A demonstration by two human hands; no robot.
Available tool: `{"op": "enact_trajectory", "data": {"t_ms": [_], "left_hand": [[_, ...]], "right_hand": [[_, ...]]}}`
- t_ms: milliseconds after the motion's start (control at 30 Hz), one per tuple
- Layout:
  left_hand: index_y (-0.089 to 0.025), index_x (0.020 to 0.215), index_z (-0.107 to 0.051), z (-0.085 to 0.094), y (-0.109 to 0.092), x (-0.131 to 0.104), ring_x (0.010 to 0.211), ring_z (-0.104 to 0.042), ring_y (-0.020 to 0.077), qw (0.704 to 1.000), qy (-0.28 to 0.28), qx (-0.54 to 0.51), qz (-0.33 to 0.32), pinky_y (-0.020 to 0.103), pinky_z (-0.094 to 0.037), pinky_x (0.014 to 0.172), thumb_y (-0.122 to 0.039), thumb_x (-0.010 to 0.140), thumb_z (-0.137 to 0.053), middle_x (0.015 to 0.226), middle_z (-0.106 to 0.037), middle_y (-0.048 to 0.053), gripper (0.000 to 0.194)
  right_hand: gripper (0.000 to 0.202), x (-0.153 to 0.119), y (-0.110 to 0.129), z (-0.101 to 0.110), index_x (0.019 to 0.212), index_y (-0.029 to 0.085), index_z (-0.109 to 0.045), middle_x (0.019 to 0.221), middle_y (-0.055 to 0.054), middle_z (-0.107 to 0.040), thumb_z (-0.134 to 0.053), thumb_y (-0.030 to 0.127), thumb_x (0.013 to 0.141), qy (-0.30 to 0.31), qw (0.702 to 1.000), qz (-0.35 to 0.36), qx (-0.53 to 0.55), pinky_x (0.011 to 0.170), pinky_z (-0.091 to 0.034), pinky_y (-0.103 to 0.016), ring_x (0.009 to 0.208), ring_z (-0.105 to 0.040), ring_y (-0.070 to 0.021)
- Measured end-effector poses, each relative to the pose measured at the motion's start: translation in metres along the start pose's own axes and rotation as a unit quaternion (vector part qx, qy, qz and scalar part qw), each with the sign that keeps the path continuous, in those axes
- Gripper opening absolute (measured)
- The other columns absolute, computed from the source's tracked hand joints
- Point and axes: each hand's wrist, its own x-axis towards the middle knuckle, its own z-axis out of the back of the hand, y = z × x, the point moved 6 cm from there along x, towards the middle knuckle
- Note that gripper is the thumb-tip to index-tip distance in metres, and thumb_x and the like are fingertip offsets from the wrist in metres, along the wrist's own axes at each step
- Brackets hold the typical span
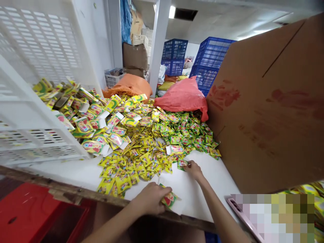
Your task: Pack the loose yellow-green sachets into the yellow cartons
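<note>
My left hand [153, 198], at the table's front edge, grips a small printed carton [169, 199] in green, yellow and red. A little farther forward, the fingers of my right hand [195, 169] are closed on a green sachet [182, 164] just above the white tabletop [194, 192]. Loose yellow sachets [124, 180] lie in a heap ahead of my left hand. Beyond my right hand spreads a pile of green sachets [187, 126]. One small carton with a white end flap [175, 150] rests between the two piles.
On the left, a tipped white plastic crate [48, 131] spills many small cartons [84, 125]. Orange [131, 86] and red sacks [183, 94] lie at the back. A big cardboard box [265, 111] walls the right side. A phone [243, 216] sits at lower right, a red stool [27, 212] at lower left.
</note>
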Motion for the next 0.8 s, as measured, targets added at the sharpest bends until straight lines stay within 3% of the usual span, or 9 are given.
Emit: {"op": "enact_trajectory", "data": {"t_ms": [100, 200, 267, 333, 433, 500, 633, 800], "left_hand": [[-0.021, 0.092, -0.056, 0.001, 0.002, 0.005, 0.085, -0.057, 0.0259, 0.999, -0.031, -0.029, 0.03, 0.035, -0.043, 0.077, -0.036, 0.057, -0.071, 0.09, -0.061, 0.006, 0.041], [-0.021, 0.094, -0.051, 0.008, 0.013, -0.005, 0.096, -0.051, 0.0258, 0.977, -0.134, -0.151, 0.072, 0.035, -0.041, 0.084, -0.042, 0.048, -0.078, 0.106, -0.055, 0.008, 0.058], [-0.021, 0.104, -0.044, 0.007, 0.028, -0.018, 0.093, -0.052, 0.0219, 0.933, -0.196, -0.28, 0.111, 0.031, -0.043, 0.081, -0.04, 0.052, -0.077, 0.105, -0.055, 0.006, 0.064], [-0.021, 0.111, -0.039, 0.003, 0.043, -0.032, 0.09, -0.055, 0.0195, 0.872, -0.251, -0.392, 0.153, 0.029, -0.044, 0.079, -0.037, 0.056, -0.076, 0.101, -0.057, 0.005, 0.068], [-0.021, 0.114, -0.041, -0.001, 0.061, -0.046, 0.102, -0.054, 0.0232, 0.78, -0.332, -0.493, 0.196, 0.032, -0.042, 0.088, -0.04, 0.052, -0.078, 0.109, -0.058, 0.007, 0.075], [-0.02, 0.114, -0.043, 0.001, 0.064, -0.048, 0.108, -0.052, 0.0252, 0.74, -0.362, -0.536, 0.183, 0.035, -0.041, 0.092, -0.042, 0.054, -0.077, 0.114, -0.058, 0.009, 0.072], [-0.02, 0.118, -0.043, 0.008, 0.066, -0.047, 0.109, -0.054, 0.0266, 0.709, -0.397, -0.564, 0.146, 0.04, -0.041, 0.094, -0.044, 0.058, -0.075, 0.117, -0.058, 0.011, 0.073], [-0.022, 0.121, -0.041, 0.011, 0.07, -0.046, 0.116, -0.05, 0.0271, 0.698, -0.434, -0.558, 0.118, 0.04, -0.039, 0.098, -0.064, 0.057, -0.066, 0.122, -0.055, 0.012, 0.08]], "right_hand": [[0.022, -0.002, 0.004, -0.004, 0.059, 0.021, -0.057, 0.052, 0.001, -0.057, -0.068, 0.039, 0.055, 0.012, 0.999, 0.0, 0.039, 0.05, -0.038, -0.027, 0.051, -0.054, -0.0164], [0.03, -0.009, 0.013, -0.006, 0.054, 0.021, -0.052, 0.047, 0.001, -0.053, -0.065, 0.048, 0.057, 0.02, 0.995, 0.021, 0.091, 0.046, -0.037, -0.026, 0.047, -0.05, -0.0158], [0.035, -0.014, 0.024, -0.006, 0.056, 0.021, -0.049, 0.047, 0.002, -0.051, -0.062, 0.053, 0.06, 0.021, 0.99, 0.042, 0.131, 0.046, -0.037, -0.027, 0.046, -0.049, -0.0155], [0.037, -0.018, 0.041, -0.008, 0.064, 0.021, -0.048, 0.052, 0.002, -0.051, -0.057, 0.057, 0.064, 0.024, 0.982, 0.067, 0.172, 0.048, -0.039, -0.027, 0.05, -0.05, -0.0155], [0.038, -0.022, 0.08, -0.022, 0.079, 0.02, -0.048, 0.06, 0.001, -0.053, -0.051, 0.057, 0.071, 0.052, 0.967, 0.113, 0.222, 0.054, -0.043, -0.028, 0.057, -0.052, -0.0156], [0.036, -0.025, 0.113, -0.041, 0.086, 0.019, -0.048, 0.062, 0.001, -0.055, -0.049, 0.054, 0.075, 0.086, 0.957, 0.146, 0.236, 0.057, -0.044, -0.027, 0.06, -0.054, -0.0156], [0.023, -0.03, 0.166, -0.084, 0.086, 0.019, -0.054, 0.065, 0.001, -0.057, -0.052, 0.04, 0.076, 0.134, 0.947, 0.201, 0.211, 0.059, -0.044, -0.026, 0.061, -0.055, -0.0151], [0.02, -0.033, 0.177, -0.107, 0.083, 0.018, -0.058, 0.078, -0.005, -0.059, -0.057, 0.035, 0.072, 0.101, 0.96, 0.214, 0.149, 0.07, -0.043, -0.033, 0.076, -0.055, -0.0209]]}}
